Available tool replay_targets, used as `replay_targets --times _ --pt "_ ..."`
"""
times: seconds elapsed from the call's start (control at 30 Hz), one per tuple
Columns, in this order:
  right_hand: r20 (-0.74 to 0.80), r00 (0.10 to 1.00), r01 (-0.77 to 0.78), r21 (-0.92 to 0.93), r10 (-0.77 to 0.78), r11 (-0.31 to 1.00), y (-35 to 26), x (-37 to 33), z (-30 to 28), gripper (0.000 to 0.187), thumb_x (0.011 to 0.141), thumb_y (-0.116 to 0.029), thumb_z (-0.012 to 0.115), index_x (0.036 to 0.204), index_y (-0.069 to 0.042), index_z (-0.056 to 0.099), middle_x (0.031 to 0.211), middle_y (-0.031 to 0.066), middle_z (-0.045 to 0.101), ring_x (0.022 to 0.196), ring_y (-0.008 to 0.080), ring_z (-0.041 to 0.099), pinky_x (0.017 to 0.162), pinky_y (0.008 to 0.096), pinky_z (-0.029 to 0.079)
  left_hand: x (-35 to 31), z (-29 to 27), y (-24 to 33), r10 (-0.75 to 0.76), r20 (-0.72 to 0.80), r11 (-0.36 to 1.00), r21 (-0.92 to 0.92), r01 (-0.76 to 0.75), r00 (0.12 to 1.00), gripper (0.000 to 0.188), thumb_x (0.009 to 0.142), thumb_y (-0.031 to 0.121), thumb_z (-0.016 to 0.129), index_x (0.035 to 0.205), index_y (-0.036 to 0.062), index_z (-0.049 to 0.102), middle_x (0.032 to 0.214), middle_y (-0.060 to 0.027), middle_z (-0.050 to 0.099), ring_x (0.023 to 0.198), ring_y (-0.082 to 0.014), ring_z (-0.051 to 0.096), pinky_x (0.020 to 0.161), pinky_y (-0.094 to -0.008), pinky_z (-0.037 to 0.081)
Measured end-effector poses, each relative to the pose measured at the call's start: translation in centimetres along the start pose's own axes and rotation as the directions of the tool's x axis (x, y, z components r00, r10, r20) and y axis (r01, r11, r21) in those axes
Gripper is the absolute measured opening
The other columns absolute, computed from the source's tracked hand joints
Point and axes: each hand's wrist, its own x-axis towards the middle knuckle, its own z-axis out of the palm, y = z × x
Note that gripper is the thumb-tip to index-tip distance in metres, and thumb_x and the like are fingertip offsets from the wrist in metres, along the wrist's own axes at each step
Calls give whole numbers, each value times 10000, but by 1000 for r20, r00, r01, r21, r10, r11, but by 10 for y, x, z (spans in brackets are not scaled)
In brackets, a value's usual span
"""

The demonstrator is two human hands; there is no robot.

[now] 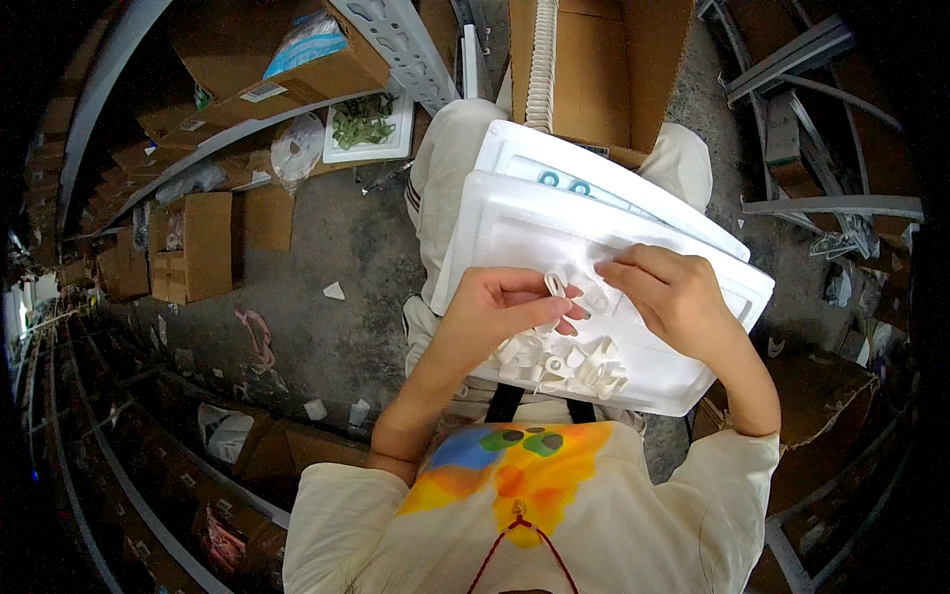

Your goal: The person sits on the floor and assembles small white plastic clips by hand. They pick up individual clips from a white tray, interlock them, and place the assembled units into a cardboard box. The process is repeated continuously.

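Note:
My left hand (510,305) is closed on a small white looped plastic piece (555,283), pinched between thumb and fingers above a white foam tray (683,381). My right hand (673,292) hovers over the same tray, its thumb and fingertips drawn together; whatever they hold, if anything, I cannot make out. Between the hands is a small pale, blurred piece (597,300). A heap of white plastic loops (569,366) lies at the tray's near side, just below my left hand. The tray rests across my lap.
Beneath the tray is another white foam tray (505,141) with teal rings (564,182). An open cardboard box (599,74) stands ahead, with a column of white pieces (542,59) along its left side. Green pieces (362,122) fill a tray at far left. Metal shelving (831,205) stands right.

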Motion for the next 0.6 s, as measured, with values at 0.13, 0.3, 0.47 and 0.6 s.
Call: replay_targets --times 0.13,0.3,0.47,0.6 --pt "-72 992 -95 144 107 985 -8 6 -1 201 682 -96 595 873 -35 575 808 80 556 635 206 564 512 277 459 3 -4 -5 -20 29 999 -31 21 999 216 766 71 574 925 -74 562 796 -116 605 702 -125 577 644 -206 458" --pt "45 963 -249 529 266 812 -20 18 -2 274 691 -116 616 952 -48 569 827 101 556 656 240 562 561 285 453 3 0 -15 50 55 991 122 -56 997 208 760 86 574 902 -65 571 779 -109 602 702 -116 567 593 -213 451" --pt "109 947 -306 602 303 737 -16 14 4 181 682 -81 643 846 -20 597 753 70 572 578 150 513 513 230 408 2 4 -14 48 -21 973 227 -42 999 217 710 27 626 910 -42 580 841 -77 598 739 -94 554 629 -196 451" --pt "105 880 -402 685 464 608 -15 11 5 128 707 -70 637 819 -20 604 709 26 570 516 45 437 466 170 349 1 4 -14 84 -61 941 332 -59 995 239 693 17 639 917 -38 578 852 -72 595 752 -84 544 643 -191 450"
